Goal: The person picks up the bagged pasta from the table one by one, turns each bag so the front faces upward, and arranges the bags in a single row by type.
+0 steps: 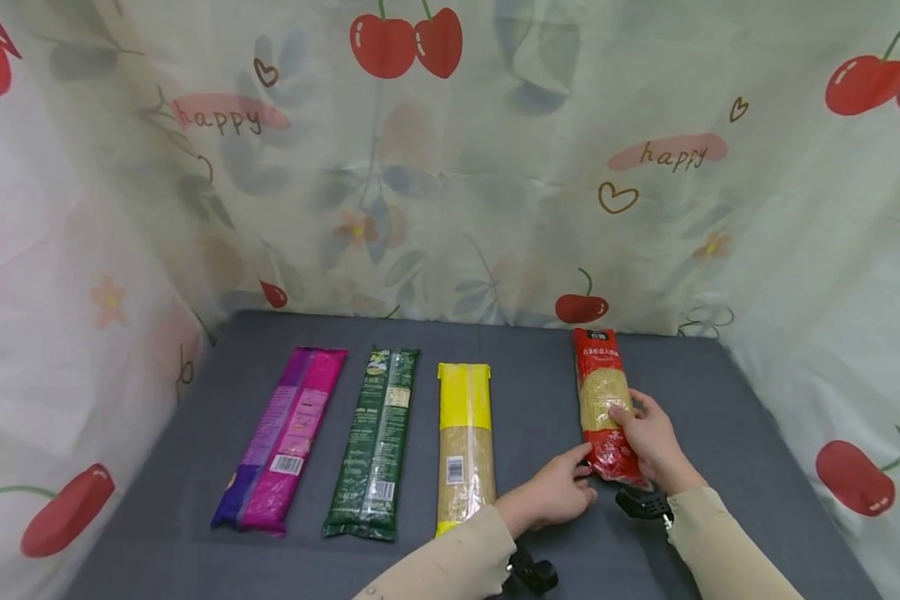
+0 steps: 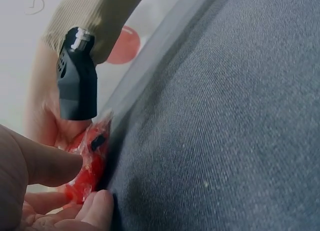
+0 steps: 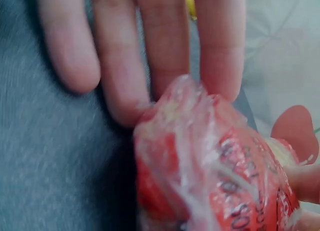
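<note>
A red pack of noodles [image 1: 598,371] with a clear window lies at the right of the table, its near end crinkled. My right hand [image 1: 654,440] grips its right side, the thumb across the window. At the pack's lower left edge is my left hand [image 1: 549,493], with a fingertip against the wrapper. In the right wrist view, straight left-hand fingers [image 3: 165,46] meet the wrapper's crinkled end. The left wrist view has the left thumb [image 2: 52,163] close by the red end, with the other fingers below it.
Left of the hands lie a yellow noodle pack [image 1: 465,408], a green pack [image 1: 375,442] and a pink-purple pack [image 1: 288,442]. The left forearm overlaps the yellow pack's near end. Cherry-print cloth [image 1: 495,208] borders the grey table [image 1: 532,375] behind and at the sides.
</note>
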Demonstrator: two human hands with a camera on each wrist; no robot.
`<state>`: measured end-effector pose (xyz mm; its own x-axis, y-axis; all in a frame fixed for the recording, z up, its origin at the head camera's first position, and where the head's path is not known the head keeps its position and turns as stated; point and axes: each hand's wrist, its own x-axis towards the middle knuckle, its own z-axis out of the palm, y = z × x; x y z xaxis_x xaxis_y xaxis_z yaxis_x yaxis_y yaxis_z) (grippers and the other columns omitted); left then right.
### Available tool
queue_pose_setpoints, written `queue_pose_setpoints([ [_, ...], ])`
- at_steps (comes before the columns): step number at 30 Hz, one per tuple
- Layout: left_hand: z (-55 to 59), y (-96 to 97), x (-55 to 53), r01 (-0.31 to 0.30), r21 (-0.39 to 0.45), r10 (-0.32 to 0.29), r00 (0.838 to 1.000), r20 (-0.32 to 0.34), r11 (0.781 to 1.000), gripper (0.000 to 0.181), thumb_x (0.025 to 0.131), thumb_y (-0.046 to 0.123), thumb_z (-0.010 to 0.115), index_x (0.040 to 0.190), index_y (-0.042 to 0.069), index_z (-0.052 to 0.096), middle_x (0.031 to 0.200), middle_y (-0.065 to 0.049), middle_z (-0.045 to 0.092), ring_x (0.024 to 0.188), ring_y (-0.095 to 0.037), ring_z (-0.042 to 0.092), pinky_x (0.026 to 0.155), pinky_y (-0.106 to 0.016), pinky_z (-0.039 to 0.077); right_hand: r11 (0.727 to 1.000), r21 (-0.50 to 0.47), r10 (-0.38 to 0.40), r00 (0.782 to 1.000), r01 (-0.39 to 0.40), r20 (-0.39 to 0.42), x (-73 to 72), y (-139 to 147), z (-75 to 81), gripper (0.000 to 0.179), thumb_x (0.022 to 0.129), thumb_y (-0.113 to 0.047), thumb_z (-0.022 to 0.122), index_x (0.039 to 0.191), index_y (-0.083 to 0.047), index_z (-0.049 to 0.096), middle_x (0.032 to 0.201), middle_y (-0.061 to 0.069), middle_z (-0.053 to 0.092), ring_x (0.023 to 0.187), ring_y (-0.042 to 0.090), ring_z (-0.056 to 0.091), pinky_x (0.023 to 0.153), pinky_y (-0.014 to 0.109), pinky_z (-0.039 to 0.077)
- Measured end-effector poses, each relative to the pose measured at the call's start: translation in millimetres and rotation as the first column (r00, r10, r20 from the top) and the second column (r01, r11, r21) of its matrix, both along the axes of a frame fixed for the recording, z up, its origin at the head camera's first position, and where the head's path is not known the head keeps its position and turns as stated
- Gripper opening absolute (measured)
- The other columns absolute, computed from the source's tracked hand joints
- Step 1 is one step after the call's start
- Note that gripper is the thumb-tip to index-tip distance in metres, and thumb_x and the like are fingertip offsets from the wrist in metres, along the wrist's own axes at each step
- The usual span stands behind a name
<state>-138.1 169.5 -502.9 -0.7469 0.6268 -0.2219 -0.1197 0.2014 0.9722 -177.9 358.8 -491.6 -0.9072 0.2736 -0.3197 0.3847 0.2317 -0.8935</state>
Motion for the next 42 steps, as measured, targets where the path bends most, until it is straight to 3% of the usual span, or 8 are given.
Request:
queue_pose_setpoints([
  [4,0.2,-5.5,-2.0,-0.010,-0.002,0.010,1.000,-0.009,1.000,0.063,0.091,0.000,0.061,0.148,0.012,0.038,0.141,-0.003,0.047,0.119,-0.015,0.055,0.089,-0.024,0.048,0.995,0.097,0.039,0.999,-0.039,-0.002,1.1,-4,1.4,0.072,0.100,-0.033,0.051,0.154,-0.006,0.012,0.137,0.026,0.037,0.108,0.034,0.053,0.072,0.037,0.054],
  [7,0.3,-11.4,-3.3,-0.014,0.000,0.014,0.998,-0.054,1.000,0.057,0.093,0.000,0.059,0.146,0.010,0.040,0.140,-0.003,0.048,0.118,-0.014,0.056,0.086,-0.022,0.049,0.981,0.172,0.087,0.996,-0.085,-0.005,2.7,-9,6.6,0.074,0.100,-0.034,0.051,0.154,-0.002,0.010,0.141,0.028,0.035,0.112,0.037,0.051,0.079,0.044,0.053],
  [11,4.9,-23.7,-5.5,-0.032,-0.068,0.018,0.982,-0.186,0.997,0.050,0.093,0.004,0.059,0.141,0.008,0.047,0.136,-0.005,0.052,0.107,-0.008,0.059,0.081,-0.021,0.050,0.933,0.334,0.167,0.983,-0.133,-0.074,4.2,-15,16.2,0.078,0.099,-0.038,0.052,0.152,0.002,0.012,0.147,0.030,0.029,0.127,0.042,0.039,0.098,0.055,0.040],
  [14,11.9,-38.4,-7.7,-0.049,-0.134,0.012,0.965,-0.262,0.990,0.048,0.093,0.010,0.061,0.139,0.011,0.050,0.135,-0.005,0.053,0.103,-0.005,0.059,0.079,-0.022,0.050,0.900,0.417,0.201,0.969,-0.126,-0.141,6.0,-22,24.4,0.080,0.097,-0.042,0.054,0.152,0.002,0.016,0.150,0.028,0.027,0.135,0.044,0.030,0.104,0.059,0.030],
  [21,26.9,-81.7,-17.3,-0.091,-0.121,0.051,0.951,-0.304,0.989,0.053,0.092,0.025,0.067,0.140,0.016,0.048,0.137,-0.003,0.049,0.111,-0.016,0.058,0.082,-0.026,0.051,0.898,0.424,0.237,0.943,-0.121,-0.233,11.9,-43,36.6,0.085,0.092,-0.053,0.058,0.152,-0.005,0.023,0.149,0.022,0.032,0.132,0.043,0.035,0.103,0.059,0.033],
  [29,35.7,-131.7,-33.4,-0.201,-0.114,0.147,0.919,-0.367,0.973,0.065,0.087,0.041,0.071,0.144,0.023,0.043,0.140,0.002,0.046,0.117,-0.023,0.054,0.089,-0.033,0.049,0.919,0.357,0.275,0.922,-0.169,-0.273,13.5,-70,32.0,0.085,0.089,-0.050,0.065,0.151,-0.008,0.026,0.145,0.019,0.039,0.129,0.037,0.041,0.105,0.053,0.034],
  [36,32.3,-168.2,-47.9,-0.299,-0.141,0.219,0.885,-0.410,0.944,0.072,0.087,0.041,0.071,0.146,0.014,0.041,0.141,-0.007,0.043,0.120,-0.027,0.051,0.088,-0.039,0.051,0.902,0.375,0.325,0.909,-0.215,-0.260,20.0,-97,26.3,0.081,0.087,-0.052,0.067,0.150,-0.014,0.031,0.143,0.015,0.042,0.125,0.033,0.046,0.102,0.052,0.038],
  [42,24.3,-184.4,-58.9,-0.374,-0.190,0.279,0.876,-0.392,0.908,0.075,0.086,0.038,0.073,0.147,0.011,0.037,0.143,-0.013,0.041,0.120,-0.030,0.050,0.086,-0.042,0.051,0.896,0.358,0.363,0.896,-0.261,-0.255,25.5,-118,19.9,0.080,0.085,-0.052,0.069,0.147,-0.016,0.033,0.141,0.013,0.045,0.123,0.031,0.049,0.100,0.050,0.041],
])
